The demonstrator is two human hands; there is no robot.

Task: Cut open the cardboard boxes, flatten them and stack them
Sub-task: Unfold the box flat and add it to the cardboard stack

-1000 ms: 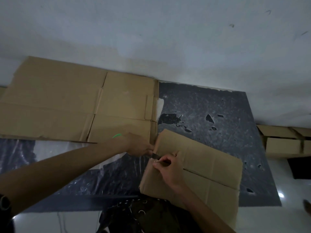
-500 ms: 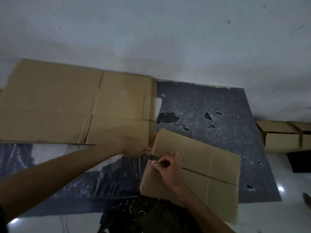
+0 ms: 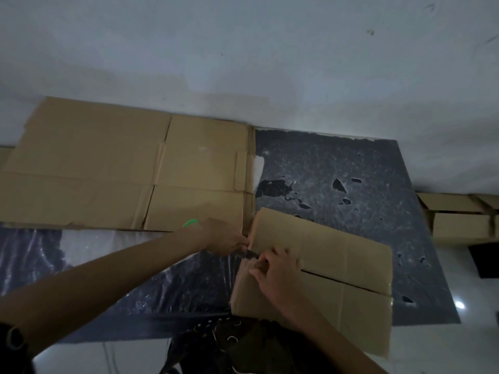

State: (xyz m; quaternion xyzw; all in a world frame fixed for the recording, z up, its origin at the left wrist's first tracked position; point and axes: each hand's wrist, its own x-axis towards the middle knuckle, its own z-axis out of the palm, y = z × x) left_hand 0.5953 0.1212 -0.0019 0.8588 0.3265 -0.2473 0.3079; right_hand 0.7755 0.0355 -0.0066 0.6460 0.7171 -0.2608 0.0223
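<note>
The white wall (image 3: 243, 49) fills everything beyond both hands. At its foot lies a dark plastic sheet (image 3: 337, 163), scuffed and holed in places, spread over the floor under the hands and running off past the right one.

To the left of the left hand, and beyond it, a big piece of flattened cardboard (image 3: 108, 163) lies flat against the base of the wall (creases and flap lines showing, nothing standing up). Its near edge passes just behind the left hand's knuckles.

The box (image 3: 337, 252) being worked on sits under the right hand and stretches away to the right of it, on the dark sheet. Its top flaps are closed, with a dark seam running across the top, outward from the right hand. Well off to the right of that hand, more boxes (image 3: 459, 225) stand by the wall.

The left hand (image 3: 224, 236) reaches in from the left, its fingers curled tight round a knife (image 3: 249, 254). The short dark blade points across to the box's left edge, right at the fingertips of the other hand, while the green handle end (image 3: 190, 222) sticks out behind the wrist.

The right hand (image 3: 275, 273) sits on the box's left end, fingers bent over the top and thumb down the side, gripping that edge just beside the blade (in this dim light I cannot tell whether the blade tip is in the cardboard).
</note>
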